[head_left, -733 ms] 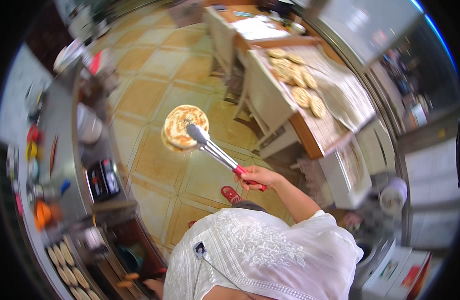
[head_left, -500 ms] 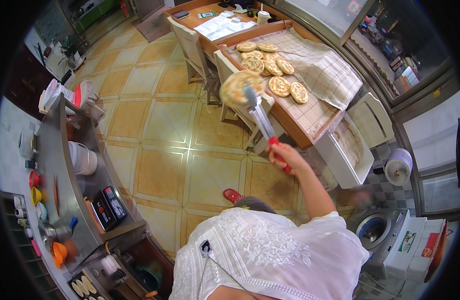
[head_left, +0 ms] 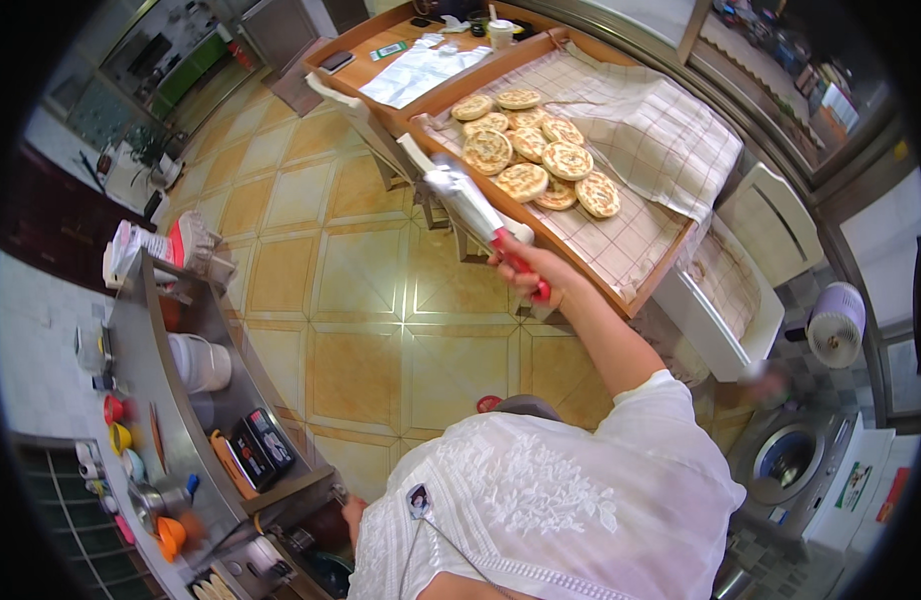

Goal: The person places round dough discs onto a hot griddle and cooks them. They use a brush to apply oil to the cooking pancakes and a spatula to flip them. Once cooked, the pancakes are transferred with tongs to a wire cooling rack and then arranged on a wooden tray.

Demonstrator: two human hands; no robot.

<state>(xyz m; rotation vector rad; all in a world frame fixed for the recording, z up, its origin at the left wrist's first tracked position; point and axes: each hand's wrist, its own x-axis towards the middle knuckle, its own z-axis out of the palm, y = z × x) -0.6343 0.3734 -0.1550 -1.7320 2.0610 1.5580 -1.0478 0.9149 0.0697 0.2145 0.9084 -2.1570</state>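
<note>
My right hand (head_left: 534,272) is closed around the red handle of a pair of metal tongs (head_left: 473,208). The tongs are blurred by motion, and no flatbread shows between their tips. They reach over the near left edge of a wooden tray (head_left: 621,297) lined with checked cloth. Several round browned flatbreads (head_left: 568,160) lie there in an overlapping pile, left of the tongs' far side and the folded cloth. At the lower left, part of my left hand (head_left: 354,514) shows beside the counter's end, next to a small metallic thing; its fingers are mostly hidden.
White chairs (head_left: 366,110) stand against the table's left side, and another white chair (head_left: 771,225) is at its right. A steel counter (head_left: 171,400) with a white bucket (head_left: 201,362) runs along the left. The washing machine (head_left: 786,460) is at lower right.
The flatbread that the tongs held now lies on the pile, and the tongs have swung left without it. My left hand has come into view beside the counter.
</note>
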